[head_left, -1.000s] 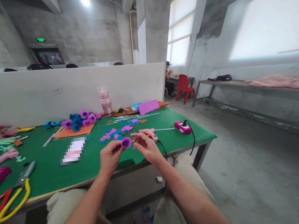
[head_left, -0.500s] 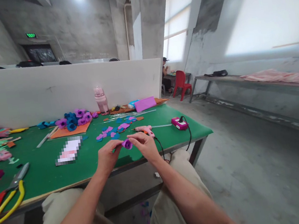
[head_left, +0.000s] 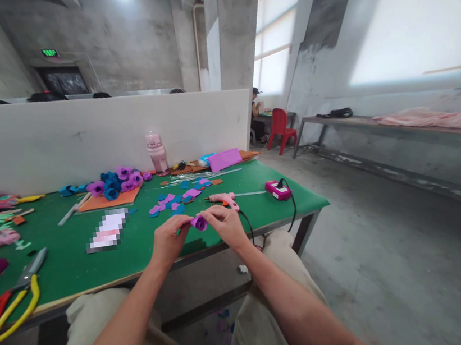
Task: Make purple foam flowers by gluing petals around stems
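A small purple foam flower is pinched between my left hand and my right hand, just above the near edge of the green table. Both hands have their fingertips closed on it. A pink glue gun lies on the table right behind my right hand, its black cord running off the edge. Loose purple and blue foam petals are scattered beyond my hands.
Finished purple and blue flowers lie on an orange sheet at the back, beside a pink bottle. Scissors, yellow and red pliers and pipe cleaners are at the left. A pink power strip sits right. A person sits beyond the white partition.
My right hand has closed in on the flower, which now tilts between both hands. The view has shifted slightly.
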### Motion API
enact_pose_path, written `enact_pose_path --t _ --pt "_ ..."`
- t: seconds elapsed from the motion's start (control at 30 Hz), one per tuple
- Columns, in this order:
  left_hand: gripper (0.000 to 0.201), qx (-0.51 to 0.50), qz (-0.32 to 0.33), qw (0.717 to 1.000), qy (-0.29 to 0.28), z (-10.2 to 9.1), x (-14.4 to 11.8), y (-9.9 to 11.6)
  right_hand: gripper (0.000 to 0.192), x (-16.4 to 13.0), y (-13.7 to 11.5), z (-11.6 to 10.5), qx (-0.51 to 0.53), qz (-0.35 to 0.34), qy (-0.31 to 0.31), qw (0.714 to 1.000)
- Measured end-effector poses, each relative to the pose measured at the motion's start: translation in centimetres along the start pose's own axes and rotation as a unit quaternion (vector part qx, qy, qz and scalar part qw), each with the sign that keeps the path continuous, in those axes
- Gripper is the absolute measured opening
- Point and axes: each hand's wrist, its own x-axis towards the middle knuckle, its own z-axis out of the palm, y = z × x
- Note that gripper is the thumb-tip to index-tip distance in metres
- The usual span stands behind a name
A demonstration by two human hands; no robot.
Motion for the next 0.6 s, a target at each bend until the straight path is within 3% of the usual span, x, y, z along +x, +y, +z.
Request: enact_pose_path --t 0.27,0.6 --pt "0.015 -0.016 -0.003 1.000 0.002 0.21 -0.09 0.19 0.025 0.02 -0.03 0.43 0.080 0.119 0.011 0.990" --pt "0.017 -0.028 -0.022 0.999 0.013 0.17 0.02 0.46 0.019 -0.07 0.12 0.13 0.020 0.087 0.015 0.996"
